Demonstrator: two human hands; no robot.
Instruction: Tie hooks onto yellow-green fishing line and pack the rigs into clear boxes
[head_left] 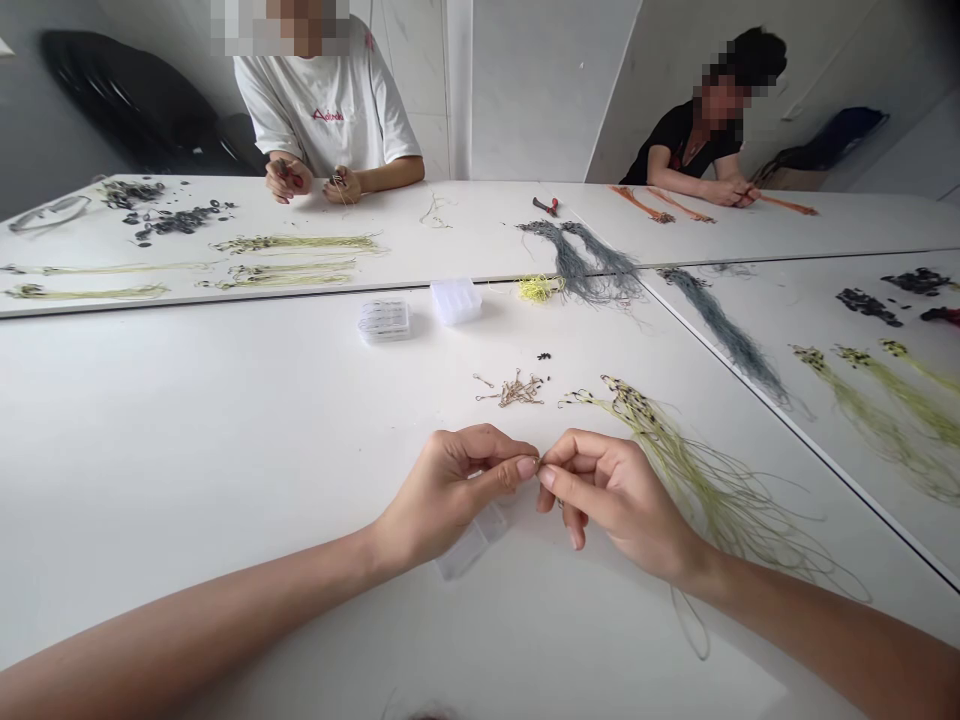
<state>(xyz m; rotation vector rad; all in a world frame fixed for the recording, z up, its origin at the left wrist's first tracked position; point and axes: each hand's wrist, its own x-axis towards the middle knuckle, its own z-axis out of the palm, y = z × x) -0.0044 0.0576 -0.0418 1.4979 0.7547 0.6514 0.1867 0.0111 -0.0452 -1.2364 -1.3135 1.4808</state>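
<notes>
My left hand (469, 480) and my right hand (600, 490) meet fingertip to fingertip above the white table. Both are closed in a pinch on a tiny piece that the fingers mostly hide; its kind cannot be told. Under my left hand lies a clear plastic box (469, 545), partly covered. Just beyond the hands is a small heap of brass-coloured swivels (517, 388), with a few tiny black beads (544, 356) behind it. A bundle of yellow-green lines with dark ends (675, 450) spreads out beside and under my right forearm.
Two clear plastic boxes, one with contents (385, 320) and one paler (456, 300), stand farther back. Grey line bundles (574, 260) and a yellow coil (538, 289) lie near the table seam. Across sit a person in white (330, 110) and a person in black (690, 145), both handling lines.
</notes>
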